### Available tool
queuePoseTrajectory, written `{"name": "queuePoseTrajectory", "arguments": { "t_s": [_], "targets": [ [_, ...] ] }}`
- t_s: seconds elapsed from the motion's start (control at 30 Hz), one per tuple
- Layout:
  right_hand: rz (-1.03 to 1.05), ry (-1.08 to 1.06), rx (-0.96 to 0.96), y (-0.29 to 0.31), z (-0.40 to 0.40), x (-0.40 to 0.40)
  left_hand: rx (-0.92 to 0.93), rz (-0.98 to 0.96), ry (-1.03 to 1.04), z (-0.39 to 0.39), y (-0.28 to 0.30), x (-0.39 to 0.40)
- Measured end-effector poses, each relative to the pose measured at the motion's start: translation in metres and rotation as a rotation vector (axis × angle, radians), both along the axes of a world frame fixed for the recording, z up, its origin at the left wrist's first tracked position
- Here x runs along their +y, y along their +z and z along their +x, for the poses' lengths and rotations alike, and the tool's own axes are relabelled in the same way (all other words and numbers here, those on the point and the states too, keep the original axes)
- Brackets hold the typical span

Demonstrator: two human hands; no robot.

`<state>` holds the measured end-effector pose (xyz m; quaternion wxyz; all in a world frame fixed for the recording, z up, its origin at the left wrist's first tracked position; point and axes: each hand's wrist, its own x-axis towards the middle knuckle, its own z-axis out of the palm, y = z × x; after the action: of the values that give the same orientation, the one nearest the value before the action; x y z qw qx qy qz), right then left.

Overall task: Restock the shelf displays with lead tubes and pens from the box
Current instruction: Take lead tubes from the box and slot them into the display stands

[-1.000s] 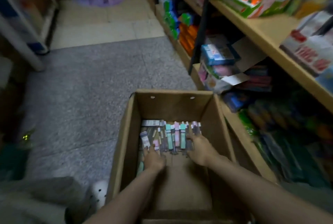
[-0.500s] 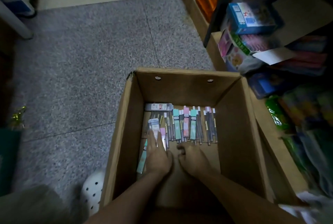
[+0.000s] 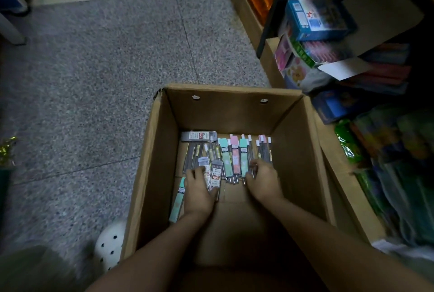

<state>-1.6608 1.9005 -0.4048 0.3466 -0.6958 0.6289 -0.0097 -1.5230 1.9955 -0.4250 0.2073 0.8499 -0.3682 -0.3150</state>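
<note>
- Cardboard box (image 3: 164, 150) sits on the speckled floor, just beside the low shelf (image 3: 340, 174); landmark for everything below.
- Left hand (image 3: 199, 194) at the box bottom, fingers curled round two clear flat lead tubes (image 3: 215, 177) with red labels, probably gathering a batch.
- Right hand (image 3: 264, 180) also inside the box, fingers bent onto the near ends of the pens (image 3: 234, 162); real grip or just raking them together, can't tell in the dim light.
- Pens are slim, pastel mint and pink, lined up against the box's far wall.
- One mint tube (image 3: 177, 200) lies loose by the box's left wall.
</note>
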Motion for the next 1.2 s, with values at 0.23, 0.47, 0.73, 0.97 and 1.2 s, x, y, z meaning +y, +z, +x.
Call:
{"name": "queuePoseTrajectory", "arguments": {
  "t_s": [0.23, 0.47, 0.73, 0.97, 1.2],
  "targets": [
    [-0.01, -0.055, 0.03, -0.019, 0.024, -0.029, 0.085, -0.024, 0.155, 0.01, -0.009, -0.016],
    [0.019, -0.142, 0.001, -0.03, 0.037, -0.029, 0.186, -0.054, 0.336, 0.01, -0.012, -0.012],
    [0.18, -0.314, -0.208, -0.017, 0.016, -0.009, 0.168, 0.047, 0.383, 0.006, -0.005, 0.002],
    [0.091, -0.179, -0.474, 0.056, -0.005, 0.0, 0.368, -0.166, 0.156, 0.004, 0.064, -0.017],
    [-0.288, -0.095, -0.414, 0.203, -0.04, -0.008, 0.38, -0.419, -0.438, 0.014, 0.203, -0.082]
  ]
}}
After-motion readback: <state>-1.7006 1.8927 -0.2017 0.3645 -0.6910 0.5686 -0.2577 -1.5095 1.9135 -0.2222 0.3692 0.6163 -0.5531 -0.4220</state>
